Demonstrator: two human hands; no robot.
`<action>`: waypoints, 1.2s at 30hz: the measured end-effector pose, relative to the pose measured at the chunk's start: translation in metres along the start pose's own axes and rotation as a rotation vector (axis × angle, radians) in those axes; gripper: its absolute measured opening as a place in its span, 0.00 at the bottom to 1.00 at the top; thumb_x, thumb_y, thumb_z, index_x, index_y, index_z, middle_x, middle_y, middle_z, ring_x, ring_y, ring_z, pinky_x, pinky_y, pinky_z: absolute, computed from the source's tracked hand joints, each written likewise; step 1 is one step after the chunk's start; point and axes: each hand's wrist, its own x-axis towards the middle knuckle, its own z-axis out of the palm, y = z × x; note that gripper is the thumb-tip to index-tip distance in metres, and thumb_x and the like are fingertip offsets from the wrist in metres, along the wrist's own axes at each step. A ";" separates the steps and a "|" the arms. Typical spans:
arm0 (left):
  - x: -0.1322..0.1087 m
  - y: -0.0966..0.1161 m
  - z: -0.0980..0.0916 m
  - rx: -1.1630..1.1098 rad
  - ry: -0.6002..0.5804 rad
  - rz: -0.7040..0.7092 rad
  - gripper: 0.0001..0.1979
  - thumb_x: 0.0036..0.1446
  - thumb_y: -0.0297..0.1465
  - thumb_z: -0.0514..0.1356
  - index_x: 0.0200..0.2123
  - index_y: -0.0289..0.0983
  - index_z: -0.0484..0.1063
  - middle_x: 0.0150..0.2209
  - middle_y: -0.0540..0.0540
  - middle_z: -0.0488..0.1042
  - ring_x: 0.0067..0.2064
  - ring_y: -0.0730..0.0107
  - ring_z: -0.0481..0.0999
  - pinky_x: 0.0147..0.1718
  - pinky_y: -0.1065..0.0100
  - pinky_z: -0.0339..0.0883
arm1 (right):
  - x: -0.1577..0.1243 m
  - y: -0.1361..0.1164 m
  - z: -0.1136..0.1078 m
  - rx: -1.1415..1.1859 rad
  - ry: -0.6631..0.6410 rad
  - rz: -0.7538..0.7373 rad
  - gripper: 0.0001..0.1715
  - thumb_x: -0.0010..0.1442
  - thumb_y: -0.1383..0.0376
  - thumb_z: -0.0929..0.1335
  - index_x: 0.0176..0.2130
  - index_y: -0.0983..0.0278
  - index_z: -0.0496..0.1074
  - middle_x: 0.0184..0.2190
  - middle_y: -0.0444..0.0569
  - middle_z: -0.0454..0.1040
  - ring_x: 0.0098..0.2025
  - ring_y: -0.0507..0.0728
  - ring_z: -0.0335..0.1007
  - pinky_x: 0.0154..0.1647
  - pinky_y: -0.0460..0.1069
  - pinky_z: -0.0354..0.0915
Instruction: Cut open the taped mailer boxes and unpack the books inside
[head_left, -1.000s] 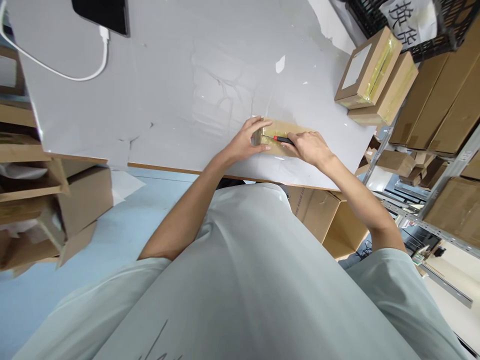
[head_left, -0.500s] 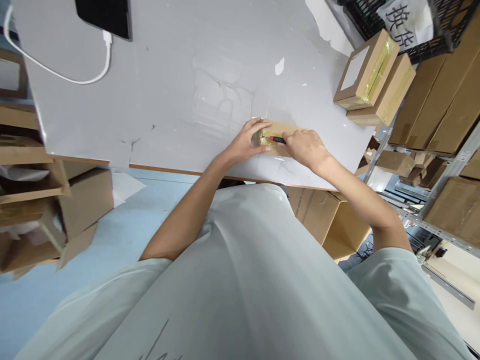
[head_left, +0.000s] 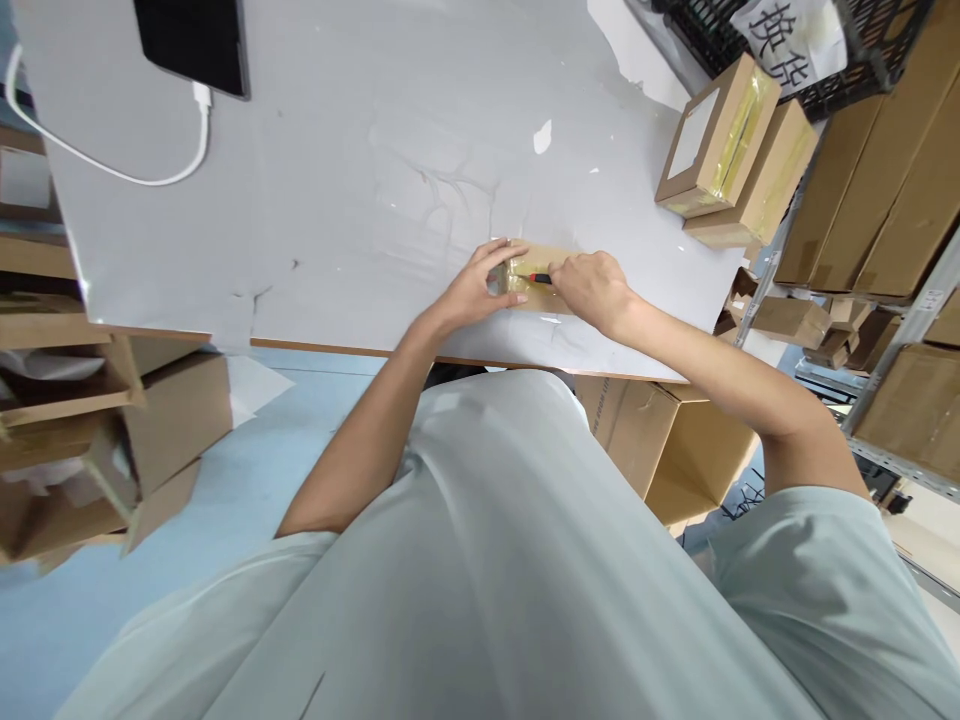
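On the grey-topped table [head_left: 330,200], close to its front edge, lies a small cardboard box [head_left: 536,298] with shiny tape over its left end. My left hand [head_left: 476,285] grips that end, the thumb on the near side and the fingers on the far side. A tool with a red and black handle, seemingly a utility knife [head_left: 538,278], is in my closed right hand [head_left: 592,288]. Its tip points left and meets the taped top of the box. My right hand hides the box's right end and part of the handle.
Two taped cardboard boxes [head_left: 716,140] stand at the table's right, near a black crate [head_left: 874,60]. A phone [head_left: 193,45] with a white cable [head_left: 176,180] lies at the back left. Below the table edge sits an open carton [head_left: 637,430]. Shelves with boxes flank both sides.
The view has shifted slightly, so the table things appear a little further left. Both hands keep their hold, and my right elbow has swung outward to the right.
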 end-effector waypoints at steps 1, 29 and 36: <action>0.001 0.000 0.001 0.004 0.000 0.005 0.48 0.59 0.55 0.77 0.77 0.50 0.69 0.81 0.35 0.59 0.82 0.34 0.59 0.76 0.37 0.66 | -0.001 0.002 0.000 -0.038 0.022 0.019 0.27 0.83 0.51 0.61 0.52 0.63 0.84 0.42 0.64 0.85 0.57 0.75 0.83 0.58 0.64 0.71; 0.008 0.002 0.011 -0.026 -0.046 0.005 0.48 0.59 0.61 0.72 0.77 0.48 0.69 0.82 0.33 0.59 0.80 0.36 0.65 0.69 0.40 0.75 | -0.123 0.144 0.003 -0.351 -0.111 0.401 0.24 0.83 0.52 0.66 0.52 0.67 0.84 0.45 0.71 0.87 0.50 0.71 0.84 0.49 0.58 0.64; -0.016 -0.012 -0.028 -0.083 0.030 -0.049 0.51 0.56 0.64 0.74 0.77 0.50 0.68 0.81 0.35 0.63 0.73 0.38 0.75 0.68 0.40 0.77 | -0.131 0.160 0.058 0.280 0.137 0.571 0.16 0.80 0.55 0.70 0.51 0.66 0.78 0.45 0.64 0.87 0.44 0.63 0.84 0.47 0.54 0.71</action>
